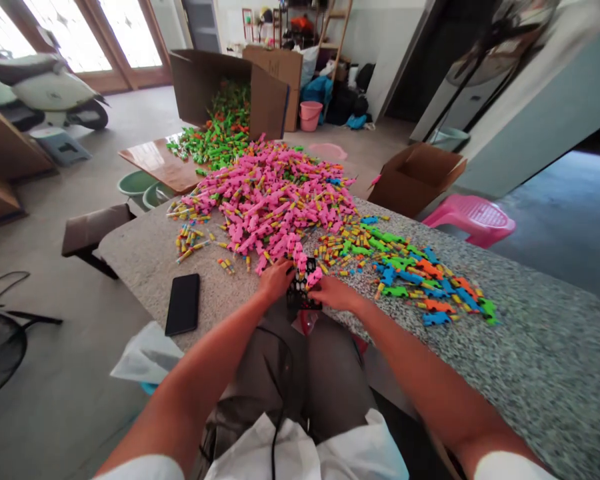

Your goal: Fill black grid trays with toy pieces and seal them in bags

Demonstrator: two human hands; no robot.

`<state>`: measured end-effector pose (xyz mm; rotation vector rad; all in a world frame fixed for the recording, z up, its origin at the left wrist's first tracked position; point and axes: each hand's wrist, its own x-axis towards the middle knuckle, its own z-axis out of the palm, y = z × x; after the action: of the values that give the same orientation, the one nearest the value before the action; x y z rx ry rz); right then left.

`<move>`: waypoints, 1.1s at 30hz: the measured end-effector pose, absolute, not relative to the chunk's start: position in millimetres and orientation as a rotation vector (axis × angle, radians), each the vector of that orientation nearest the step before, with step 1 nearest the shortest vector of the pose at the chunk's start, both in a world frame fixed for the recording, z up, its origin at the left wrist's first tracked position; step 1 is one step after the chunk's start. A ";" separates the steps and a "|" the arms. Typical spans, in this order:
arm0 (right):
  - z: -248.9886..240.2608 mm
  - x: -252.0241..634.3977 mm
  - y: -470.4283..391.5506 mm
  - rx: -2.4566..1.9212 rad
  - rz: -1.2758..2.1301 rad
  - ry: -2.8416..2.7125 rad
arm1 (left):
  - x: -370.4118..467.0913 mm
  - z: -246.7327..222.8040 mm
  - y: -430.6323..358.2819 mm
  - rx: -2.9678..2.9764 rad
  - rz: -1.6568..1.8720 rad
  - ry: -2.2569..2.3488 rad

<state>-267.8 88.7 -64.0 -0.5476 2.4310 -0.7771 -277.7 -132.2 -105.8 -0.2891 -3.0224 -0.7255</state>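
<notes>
In front of my lap, at the table's edge, is a black packaging card [298, 301] or holder with rows of pale round spots. My left hand [277, 279] is at its left side, fingers bent, beside the heap of pink plastic toy pieces [275, 193]; what its fingertips hold is hidden. My right hand [332, 293] is on the right, fingers closed about a small pink toy piece [314, 277] over the black thing. Below it hangs a clear and red plastic bag [306, 321]. Yellow-and-orange sticks [191, 241] show among the pink pieces.
Green, blue and orange toy pieces [430, 283] spread over the granite table [540, 333] to the right. A black phone [183, 304] lies left. Behind the heap, a tipped cardboard box [195, 87] spills green pieces. A pink stool [473, 217] and open carton [405, 183] stand right.
</notes>
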 end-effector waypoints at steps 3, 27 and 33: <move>-42.9 -330.1 102.3 -0.480 -0.786 2.471 | -279.4 -107.8 -132.5 -0.290 -0.727 -3.019; -55.1 -399.4 124.8 -0.511 -0.346 2.939 | -279.8 -105.8 -131.1 -0.265 -0.677 -3.051; -56.8 -428.9 109.9 -0.686 -0.013 2.842 | -279.6 -108.0 -131.6 -0.262 -0.690 -3.039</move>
<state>-428.9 109.9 -56.8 -0.6862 2.8424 -0.0133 -279.6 -131.6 -108.0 -0.2619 -3.0387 -0.6896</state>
